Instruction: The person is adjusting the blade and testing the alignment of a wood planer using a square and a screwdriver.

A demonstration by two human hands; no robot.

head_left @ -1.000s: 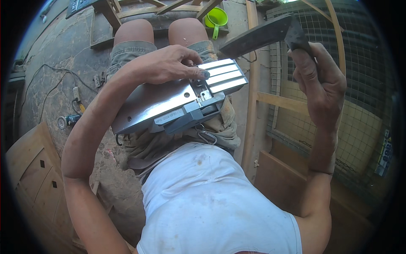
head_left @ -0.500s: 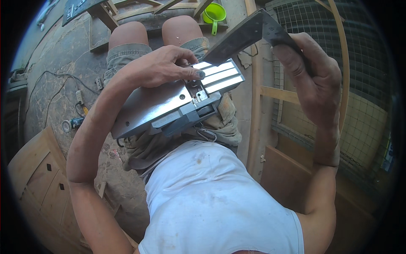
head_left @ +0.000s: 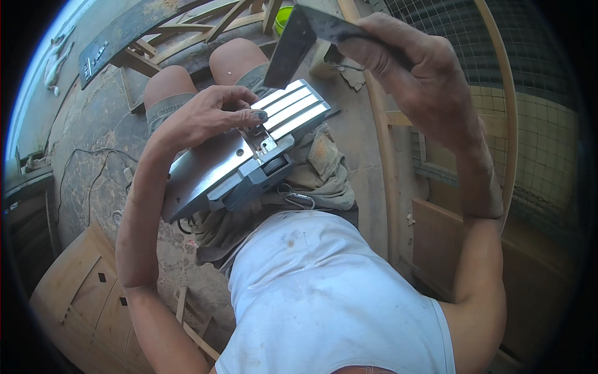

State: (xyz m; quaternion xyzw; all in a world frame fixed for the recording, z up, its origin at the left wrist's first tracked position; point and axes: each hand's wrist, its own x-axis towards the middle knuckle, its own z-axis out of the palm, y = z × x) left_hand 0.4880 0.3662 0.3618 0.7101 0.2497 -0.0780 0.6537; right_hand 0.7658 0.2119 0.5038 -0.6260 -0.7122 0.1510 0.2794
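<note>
An electric hand planer [head_left: 208, 163] lies upside down across my lap, its shiny metal sole facing up and tilted. My left hand [head_left: 205, 115] bends over the sole, with thumb and fingers closed at the cutter opening in its middle; the fingertips are partly hidden. Raised on the right, my right hand [head_left: 417, 78] grips one arm of a dark L-shaped try square [head_left: 296, 47]. The square's free arm points down at the grooved front part of the sole. Whether its tip touches the metal, I cannot tell.
Wooden frames [head_left: 218, 26] lie beyond my knees, with a green plastic dipper [head_left: 283, 19] partly behind the square. At right stands a wooden frame [head_left: 391, 187] near wire mesh. A panelled wooden board [head_left: 81, 283] rests at lower left. A cable [head_left: 93, 151] crosses the floor.
My right hand and the try square have moved left in the picture, the free arm now pointing more steeply down. The view has shifted; my left hand stays at the planer's cutter opening.
</note>
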